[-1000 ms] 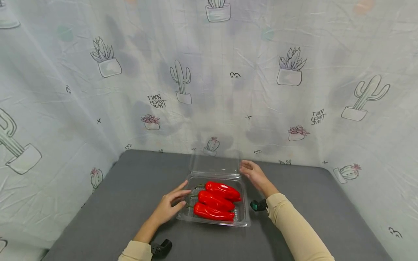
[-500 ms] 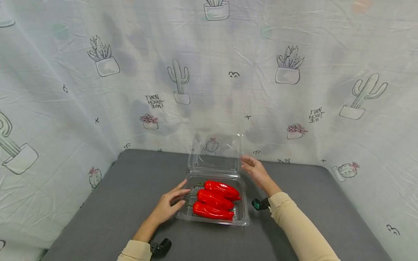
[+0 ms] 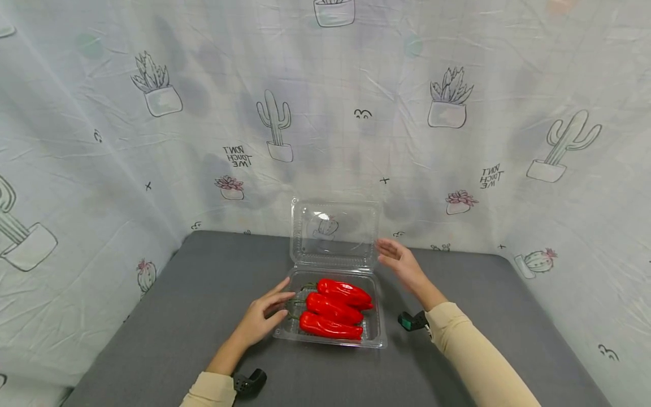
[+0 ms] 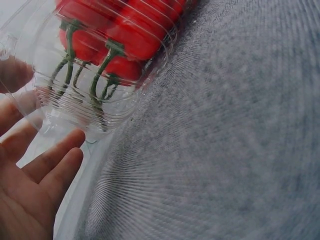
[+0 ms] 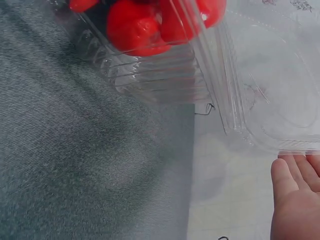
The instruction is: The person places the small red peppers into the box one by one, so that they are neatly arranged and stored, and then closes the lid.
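Observation:
Three red peppers with green stems lie side by side in a clear plastic clamshell container (image 3: 377, 325): a back pepper (image 3: 346, 293), a middle pepper (image 3: 334, 308) and a front pepper (image 3: 329, 326). Its hinged clear lid (image 3: 335, 232) stands raised at the back. My left hand (image 3: 260, 317) rests at the container's left side, fingers spread and relaxed by the stems (image 4: 97, 85). At the lid's right edge is my right hand (image 3: 404, 268); in the right wrist view its nearly straight fingertips (image 5: 281, 172) meet the lid's rim.
A grey cloth-covered table (image 3: 213, 294) lies under the container. Behind it and at both sides hangs a pale curtain (image 3: 325, 141) printed with cacti. A black wrist device (image 3: 249, 384) shows by the left wrist, another black device (image 3: 411, 321) by the right.
The lid has swung up from leaning far back to nearly upright, with my right hand moving slightly up along its edge. My left hand keeps its place at the container's left side.

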The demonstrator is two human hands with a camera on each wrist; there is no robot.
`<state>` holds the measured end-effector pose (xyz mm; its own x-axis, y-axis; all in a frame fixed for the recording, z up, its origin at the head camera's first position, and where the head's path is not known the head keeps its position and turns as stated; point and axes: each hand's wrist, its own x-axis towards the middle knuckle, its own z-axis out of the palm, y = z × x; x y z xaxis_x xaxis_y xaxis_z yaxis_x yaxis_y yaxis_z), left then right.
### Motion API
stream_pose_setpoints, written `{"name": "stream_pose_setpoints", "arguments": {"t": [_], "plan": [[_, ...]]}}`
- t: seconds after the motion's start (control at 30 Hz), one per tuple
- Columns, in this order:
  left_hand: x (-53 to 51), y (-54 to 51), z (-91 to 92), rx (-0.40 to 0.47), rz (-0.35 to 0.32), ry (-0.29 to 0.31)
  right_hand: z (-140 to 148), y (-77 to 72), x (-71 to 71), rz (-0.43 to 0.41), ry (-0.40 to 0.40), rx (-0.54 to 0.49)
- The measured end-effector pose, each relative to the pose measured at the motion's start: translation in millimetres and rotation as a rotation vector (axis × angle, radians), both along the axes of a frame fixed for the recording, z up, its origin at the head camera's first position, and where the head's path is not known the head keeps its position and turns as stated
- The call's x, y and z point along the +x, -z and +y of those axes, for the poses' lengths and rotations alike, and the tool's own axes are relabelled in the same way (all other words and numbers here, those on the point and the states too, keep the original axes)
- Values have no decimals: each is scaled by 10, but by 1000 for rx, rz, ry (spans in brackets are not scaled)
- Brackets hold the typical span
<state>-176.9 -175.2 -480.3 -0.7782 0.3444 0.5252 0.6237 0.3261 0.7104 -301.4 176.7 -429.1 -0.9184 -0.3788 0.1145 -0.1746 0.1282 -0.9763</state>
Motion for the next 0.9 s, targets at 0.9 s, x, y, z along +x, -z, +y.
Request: {"name": "stream_pose_setpoints", "arguments": {"t": [0.9], "plan": [[9, -31, 11, 3, -27, 6, 183, 45, 423, 224, -80, 102]]}}
